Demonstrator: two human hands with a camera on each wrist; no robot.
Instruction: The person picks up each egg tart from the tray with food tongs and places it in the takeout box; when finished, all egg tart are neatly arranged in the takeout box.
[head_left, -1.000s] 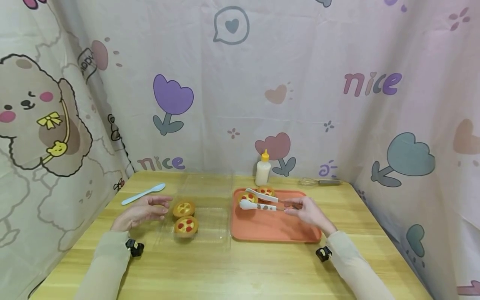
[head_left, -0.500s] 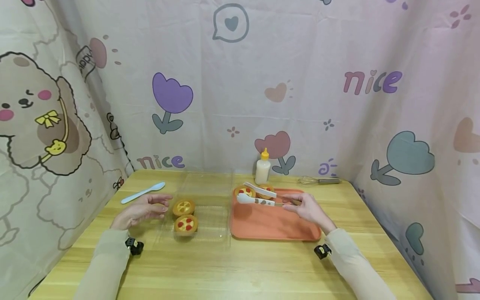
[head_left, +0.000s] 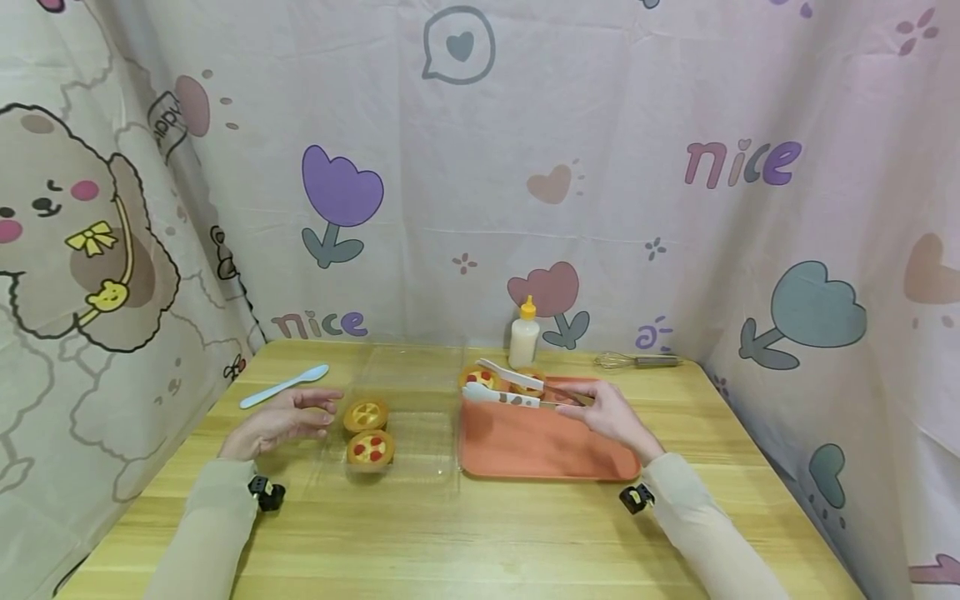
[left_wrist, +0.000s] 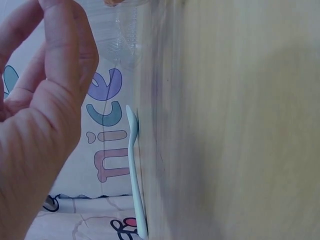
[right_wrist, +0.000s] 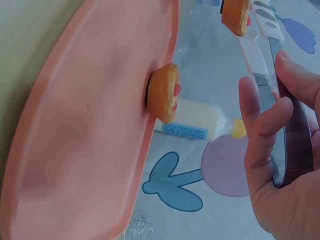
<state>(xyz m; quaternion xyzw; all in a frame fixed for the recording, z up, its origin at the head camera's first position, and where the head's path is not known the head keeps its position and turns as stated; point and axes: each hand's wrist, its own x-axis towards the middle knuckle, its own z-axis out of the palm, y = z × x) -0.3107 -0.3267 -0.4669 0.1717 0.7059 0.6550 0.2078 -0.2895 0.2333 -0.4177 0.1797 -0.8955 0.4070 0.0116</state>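
Note:
My right hand (head_left: 611, 414) pinches a pair of tongs (head_left: 517, 398) with white, spotted tips. Between the tips sits a small tart (head_left: 480, 380) with red toppings, raised off the tray in the right wrist view. A second tart (right_wrist: 163, 93) rests on the orange tray (head_left: 551, 442) at its back edge. My left hand (head_left: 279, 423) hovers with relaxed fingers beside a clear plastic box (head_left: 423, 450), holding nothing. Inside that box's left half are two tarts, one yellow-topped (head_left: 365, 415) and one red-dotted (head_left: 370, 450).
The box's clear lid (head_left: 412, 367) stands open at the back. A white squeeze bottle (head_left: 523, 342) with a yellow cap is behind the tray. A whisk (head_left: 637, 361) lies at the back right, and a pale blue spoon (head_left: 285, 387) at the left.
My right hand has carried the tongs and the gripped tart up and leftward, to the tray's back left corner. My left hand has stayed almost still.

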